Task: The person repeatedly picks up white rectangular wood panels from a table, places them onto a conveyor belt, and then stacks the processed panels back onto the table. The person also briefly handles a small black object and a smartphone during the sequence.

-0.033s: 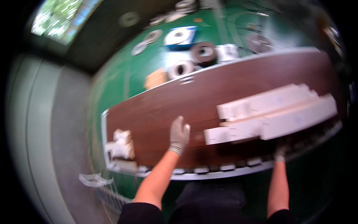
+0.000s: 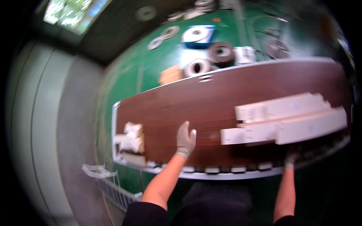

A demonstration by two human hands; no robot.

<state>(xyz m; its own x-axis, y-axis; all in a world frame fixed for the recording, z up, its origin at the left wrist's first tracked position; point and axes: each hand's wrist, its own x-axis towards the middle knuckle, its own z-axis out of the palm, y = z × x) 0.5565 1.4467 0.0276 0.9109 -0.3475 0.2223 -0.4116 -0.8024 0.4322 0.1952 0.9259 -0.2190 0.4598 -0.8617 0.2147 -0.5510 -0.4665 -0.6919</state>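
In the centre of the frame, the left hand (image 2: 186, 142) is over the brown table (image 2: 162, 109), empty, thumb spread from the fingers. At lower right, the right hand (image 2: 290, 160) is at the table's lower edge, just below the white cartons (image 2: 313, 126); shadow and blur hide its grip, so I cannot tell. The cartons lie right of centre, white packets (image 2: 132, 142) at left. 1 brown roll (image 2: 213, 55) sits at upper centre.

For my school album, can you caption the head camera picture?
Gloved left hand over a brown table, right hand at its near edge, long pale pieces lying at right.
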